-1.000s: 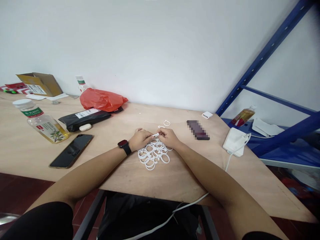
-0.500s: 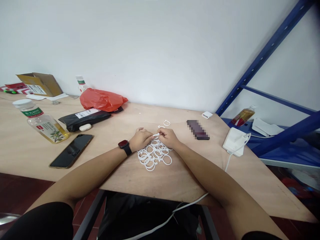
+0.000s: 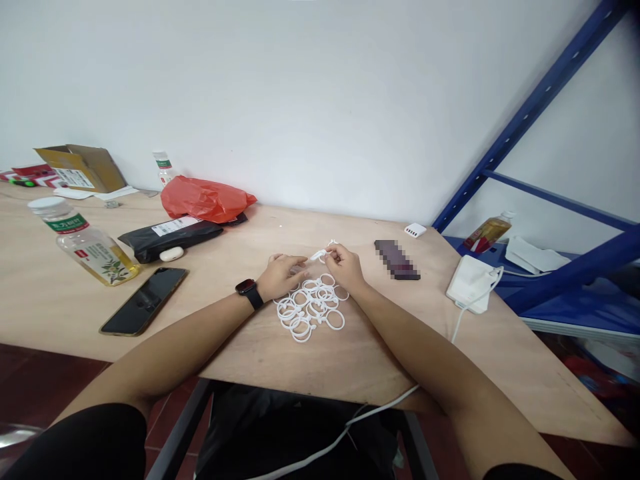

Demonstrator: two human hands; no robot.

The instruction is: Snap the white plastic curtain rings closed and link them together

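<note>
A pile of several white plastic rings (image 3: 310, 308) lies on the wooden table (image 3: 350, 353) in front of me. My right hand (image 3: 345, 267) is raised just beyond the pile and pinches one white ring (image 3: 320, 254) between thumb and fingers. My left hand (image 3: 283, 275), with a dark watch on its wrist, rests at the pile's far left edge, fingers loosely curled and pointing toward the held ring; nothing shows in its grip. Another loose ring lies just past my right hand, partly hidden by it.
A black phone (image 3: 144, 300) and a tea bottle (image 3: 85, 243) lie to the left, with a black parcel (image 3: 170, 237) and red bag (image 3: 205, 198) behind. A dark pixelated object (image 3: 397, 259), a white charger (image 3: 469, 283) with cable, and a blue rack (image 3: 550, 200) are on the right.
My right hand has lifted one ring up and away from the pile toward the far side. My left hand has let go of that ring and stays by the pile.
</note>
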